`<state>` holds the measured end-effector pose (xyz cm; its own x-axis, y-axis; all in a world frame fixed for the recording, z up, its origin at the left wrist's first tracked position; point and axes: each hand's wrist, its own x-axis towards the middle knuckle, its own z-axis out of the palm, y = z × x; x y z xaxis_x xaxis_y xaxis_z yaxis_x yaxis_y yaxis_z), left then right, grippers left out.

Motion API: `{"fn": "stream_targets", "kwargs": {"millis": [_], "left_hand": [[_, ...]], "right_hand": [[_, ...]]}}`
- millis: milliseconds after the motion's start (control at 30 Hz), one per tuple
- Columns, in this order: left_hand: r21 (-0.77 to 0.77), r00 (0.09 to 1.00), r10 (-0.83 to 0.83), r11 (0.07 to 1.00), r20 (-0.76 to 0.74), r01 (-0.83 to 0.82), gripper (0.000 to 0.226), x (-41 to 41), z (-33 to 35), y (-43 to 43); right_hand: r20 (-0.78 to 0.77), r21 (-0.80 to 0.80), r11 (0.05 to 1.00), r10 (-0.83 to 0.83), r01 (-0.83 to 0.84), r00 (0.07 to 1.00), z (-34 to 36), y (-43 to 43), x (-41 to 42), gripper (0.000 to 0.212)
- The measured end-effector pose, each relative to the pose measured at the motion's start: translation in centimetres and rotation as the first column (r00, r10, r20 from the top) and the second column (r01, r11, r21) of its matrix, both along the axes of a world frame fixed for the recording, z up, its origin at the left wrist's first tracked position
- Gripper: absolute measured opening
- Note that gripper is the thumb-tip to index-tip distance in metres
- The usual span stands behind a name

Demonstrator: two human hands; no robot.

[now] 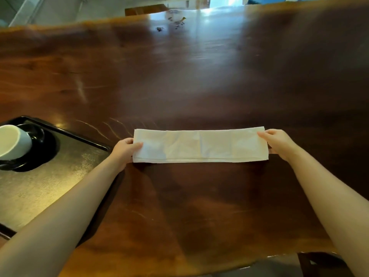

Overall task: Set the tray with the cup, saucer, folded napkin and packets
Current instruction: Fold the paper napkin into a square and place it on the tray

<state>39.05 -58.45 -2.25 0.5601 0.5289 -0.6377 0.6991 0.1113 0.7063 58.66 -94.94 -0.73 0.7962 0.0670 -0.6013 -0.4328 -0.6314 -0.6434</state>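
Napkin: the white napkin (200,145) lies flat on the dark wooden table (199,76), folded into a long narrow strip running left to right, layered edges showing along its near side
Left hand: the left hand (126,148) grips the strip's left end, thumb on top of the cloth, fingers hidden beneath it
Right hand: the right hand (276,141) pinches the right end, thumb and fingers closed over the far corner
Arms: both bare forearms reach forward from the near edge, well apart, one to each end of the strip
Tray: a dark tray (60,176) sits on the table at the left, its right corner just beside the left hand; the left forearm crosses over its near part
Saucer: a black saucer (43,156) rests in the tray's far left part
Cup: a white cup (14,141) stands on the saucer, partly cut off by the frame edge
Packets: none can be made out
Far edge: small blurred items (175,22) lie near the table's far side, too unclear to name
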Motion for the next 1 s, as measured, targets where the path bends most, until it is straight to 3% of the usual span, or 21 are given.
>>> {"fn": "stream_targets", "kwargs": {"millis": [167,300,367,633,833,1000], "left_hand": [[0.049,0.999,0.004,0.999,-0.04,-0.002,0.042,0.3,-0.6,-0.3],[0.075,0.999,0.002,0.997,-0.044,0.001,0.042,0.0,-0.8,-0.5],[0.075,0.999,0.004,0.997,-0.047,0.0,0.043,-0.2,-0.9,-0.5],[0.079,1.0,0.025,0.997,-0.018,-0.024,0.043,-0.7,-0.9,-0.4],[0.198,0.999,0.036,0.979,0.041,-0.043,0.041,-0.8,-1.0,-1.0],[0.262,0.998,0.019,0.964,0.055,-0.033,0.039,-0.8,-1.4,-1.5]], "right_hand": [[0.134,-0.141,0.99,0.006,0.013,0.991,-0.1,0.7,-0.9,0.037],[0.327,-0.133,0.991,0.059,-0.016,0.943,1.8,3.4,-2.0,0.023],[0.388,-0.146,0.988,0.111,-0.058,0.915,2.4,5.9,-3.1,0.026],[0.314,-0.335,0.91,0.351,-0.243,0.882,-1.7,13.9,-6.7,0.025],[0.355,-0.421,0.857,0.457,-0.297,0.815,-3.9,14.0,-7.7,0.031],[0.341,-0.426,0.792,0.589,-0.437,0.733,-4.0,12.6,-7.7,0.039]]}}
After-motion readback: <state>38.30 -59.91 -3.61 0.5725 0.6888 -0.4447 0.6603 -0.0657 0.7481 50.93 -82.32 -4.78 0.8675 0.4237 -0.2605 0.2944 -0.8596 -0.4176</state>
